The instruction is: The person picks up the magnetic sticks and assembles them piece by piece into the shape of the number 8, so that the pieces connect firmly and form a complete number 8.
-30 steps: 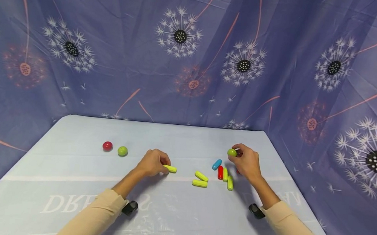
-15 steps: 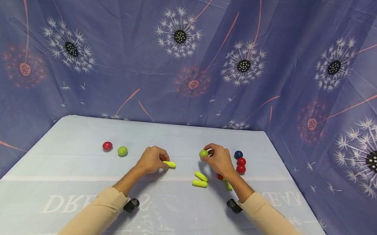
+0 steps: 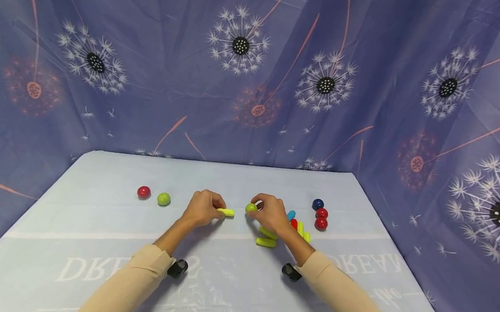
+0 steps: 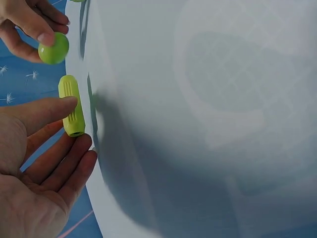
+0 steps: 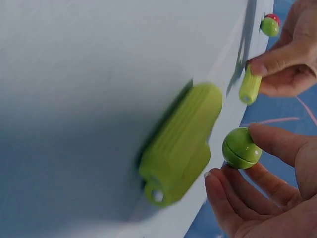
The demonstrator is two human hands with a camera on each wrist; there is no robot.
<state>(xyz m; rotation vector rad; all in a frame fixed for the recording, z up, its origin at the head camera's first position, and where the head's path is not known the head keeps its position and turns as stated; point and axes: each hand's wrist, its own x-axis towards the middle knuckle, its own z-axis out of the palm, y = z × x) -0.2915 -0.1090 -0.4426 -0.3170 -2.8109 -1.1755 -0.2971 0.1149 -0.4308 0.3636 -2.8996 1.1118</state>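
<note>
My left hand (image 3: 202,207) pinches a short yellow-green ridged rod (image 4: 69,88) between thumb and fingers, its free end pointing toward the right hand. Facing it, my right hand (image 3: 270,213) pinches a shiny green ball (image 5: 239,148) with a seam around its middle. A small gap separates ball and rod in the head view; both are held above the white tabletop. Below the right hand lie two more yellow-green rods (image 3: 266,242), large in the right wrist view. Partly behind the right wrist are a blue rod (image 3: 291,214), a red rod (image 3: 294,224) and further yellow-green rods (image 3: 300,228).
On the left of the white-covered table (image 3: 104,212) sit a red ball (image 3: 144,192) and a green ball (image 3: 163,199). Toward the right edge stand a dark blue ball (image 3: 317,204) and two red balls (image 3: 321,224). A patterned purple curtain (image 3: 172,68) hangs behind.
The right hand has carried the green ball leftward from beside the dark blue and red balls to near the rod. The left hand has lifted its rod slightly, moving a little away from me.
</note>
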